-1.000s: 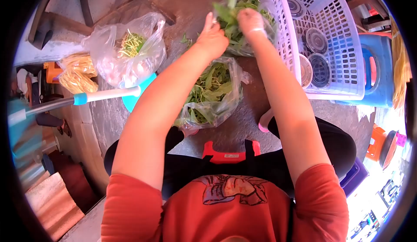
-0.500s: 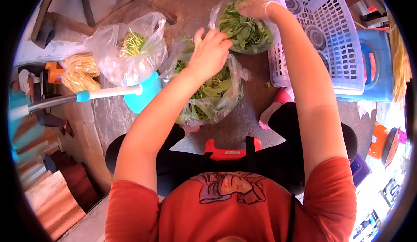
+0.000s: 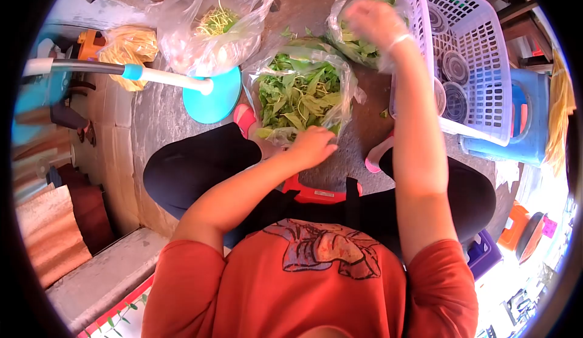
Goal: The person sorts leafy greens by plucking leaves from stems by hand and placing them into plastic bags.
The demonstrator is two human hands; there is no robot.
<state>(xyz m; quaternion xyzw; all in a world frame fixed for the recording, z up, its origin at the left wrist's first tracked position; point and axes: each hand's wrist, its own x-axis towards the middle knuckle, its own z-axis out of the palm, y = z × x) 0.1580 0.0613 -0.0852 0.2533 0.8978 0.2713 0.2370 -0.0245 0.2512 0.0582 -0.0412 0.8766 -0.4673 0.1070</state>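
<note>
Left hand (image 3: 314, 146): drawn back from between the two leaf bags to the near edge of the near bag (image 3: 345, 89), bagside contact unclear. Fingers part-curled; cannot tell whether they pinch plastic.
Right hand (image 3: 378, 23): still over the far bag (image 3: 336, 21), now motion-blurred. Grip cannot be read; no bundle shows clearly in it.
Leaves (image 3: 296, 98): heaped in the near bag, its mouth open, more uncovered now.
Meaning: hands now sit at separate bags; I judge the far bag is being handled by the right alone.
Stems (image 3: 217, 20): in the third bag (image 3: 182, 40), beyond the blue disc (image 3: 211, 106).
Basket (image 3: 419, 46): just right of the far bag.
</note>
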